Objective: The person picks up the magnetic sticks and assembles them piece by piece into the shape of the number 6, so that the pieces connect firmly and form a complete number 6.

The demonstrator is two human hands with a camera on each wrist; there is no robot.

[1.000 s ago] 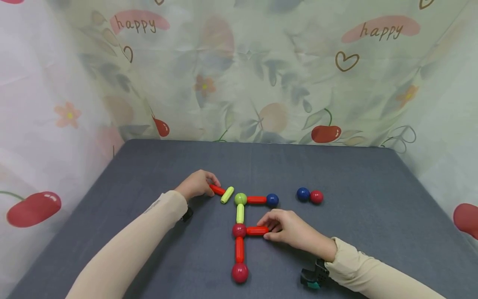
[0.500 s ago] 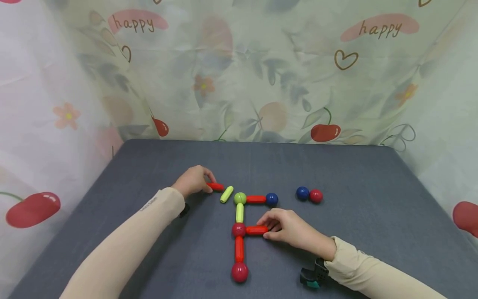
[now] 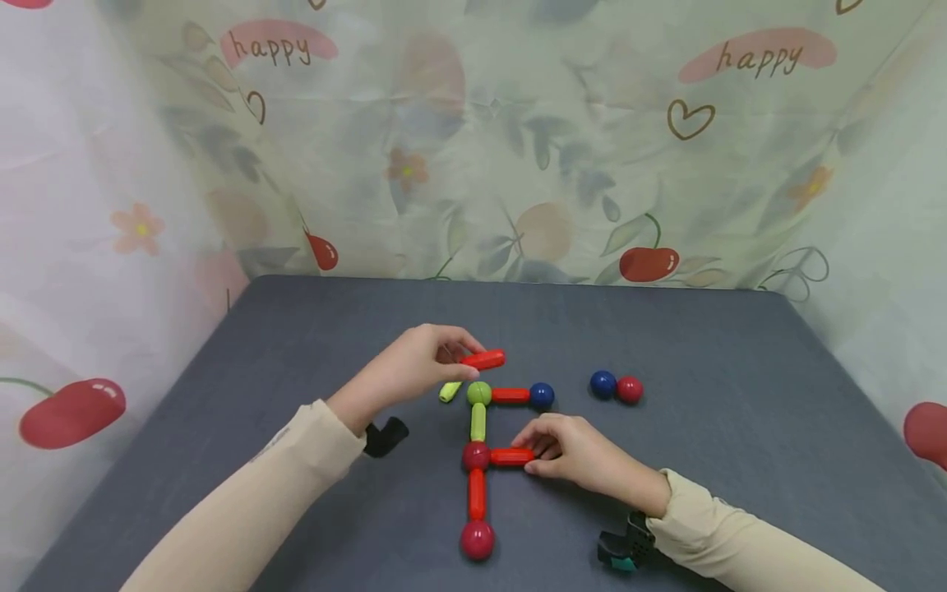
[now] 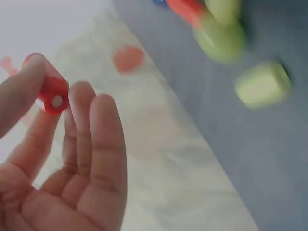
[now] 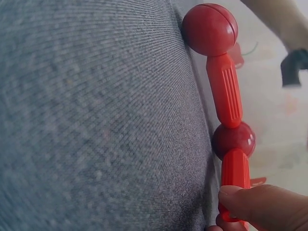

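My left hand point(image 3: 418, 362) pinches a loose red magnetic rod point(image 3: 485, 359) between thumb and fingers, raised above the table behind the green ball point(image 3: 479, 394). A pale dot shows on the rod's end in the left wrist view. My right hand point(image 3: 584, 456) holds the free end of another red rod point(image 3: 510, 457), whose other end meets the middle red ball point(image 3: 476, 456). From that ball a yellow-green rod point(image 3: 478, 422) runs up to the green ball and a red rod point(image 3: 477, 493) down to the near red ball point(image 3: 478, 540). A further red rod point(image 3: 510, 396) joins the green ball to a blue ball point(image 3: 542, 396).
A spare yellow-green rod point(image 3: 449, 391) lies left of the green ball, partly covered by the left hand. Back right, a blue ball point(image 3: 602, 384) and a red ball point(image 3: 630, 390) sit side by side. A patterned curtain point(image 3: 473, 164) hangs behind the grey table point(image 3: 688, 345).
My left hand has drawn the red rod left from the spare yellow-green rod, then lifted it and carried it right. My right hand stays on its rod.
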